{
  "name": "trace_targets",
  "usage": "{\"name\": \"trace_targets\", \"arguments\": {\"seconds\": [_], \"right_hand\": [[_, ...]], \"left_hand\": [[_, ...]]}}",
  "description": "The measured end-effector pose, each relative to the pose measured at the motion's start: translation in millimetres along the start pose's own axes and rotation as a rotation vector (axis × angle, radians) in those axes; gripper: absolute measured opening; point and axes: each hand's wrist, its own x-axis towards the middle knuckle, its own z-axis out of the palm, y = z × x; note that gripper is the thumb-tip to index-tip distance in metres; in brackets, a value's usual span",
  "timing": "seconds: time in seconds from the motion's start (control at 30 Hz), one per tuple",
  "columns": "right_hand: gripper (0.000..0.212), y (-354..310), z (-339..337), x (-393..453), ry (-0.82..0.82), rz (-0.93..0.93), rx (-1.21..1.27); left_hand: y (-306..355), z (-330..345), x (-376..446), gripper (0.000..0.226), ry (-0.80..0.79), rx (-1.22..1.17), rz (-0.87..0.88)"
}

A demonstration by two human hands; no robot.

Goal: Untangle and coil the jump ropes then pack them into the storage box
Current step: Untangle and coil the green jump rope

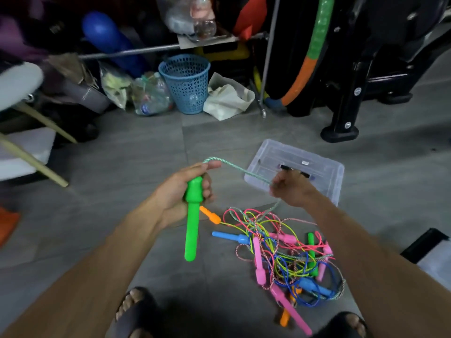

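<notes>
Just beside the clear plastic storage box point(327, 167), the left hand point(180, 191) grips a bright green plastic handle point(191, 225) while the right hand point(290, 189) pinches its pale green twisted cord point(241, 170) above the tangled pile of coloured jump ropes point(280, 252).

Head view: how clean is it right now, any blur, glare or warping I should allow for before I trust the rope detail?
Head view: the left hand gripping the green handle and the rope tangle are fairly sharp; the right hand pinching the green cord is slightly soft; the left edge is smeared; wide-angle bending bows the edges; the clear storage box shows only mild sheen, and the far clutter is dim.
</notes>
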Motion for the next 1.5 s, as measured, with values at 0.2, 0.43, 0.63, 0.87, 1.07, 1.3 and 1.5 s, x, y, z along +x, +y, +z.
{"name": "trace_targets", "arguments": {"seconds": [0.2,0.43,0.63,0.87,1.07,1.3,1.5], "right_hand": [[0.028,-27,1,-7,0.244,-0.062,0.509],[0.017,-65,-1,-34,0.155,-0.362,-0.101],[0.020,-105,-2,-63,-0.268,-0.423,0.223],[0.022,-99,-27,-68,-0.211,-0.365,0.381],[0.026,-92,-42,-62,0.109,-0.372,0.606],[0.013,-92,-38,-51,0.312,-0.348,0.596],[0.024,-59,-35,-41,0.241,-0.134,0.531]], "left_hand": [[31,-19,-12,0.034,0.063,-0.318,0.039],[49,-11,-21,0.032,-0.118,-0.508,0.073],[32,-1,-7,0.064,-0.032,-0.163,0.189],[16,-1,2,0.066,-0.005,0.473,0.120],[13,3,-12,0.033,-0.213,0.447,-0.019],[9,23,-21,0.022,-0.420,0.343,-0.094],[9,22,-7,0.049,-0.341,-0.370,0.119]]}}
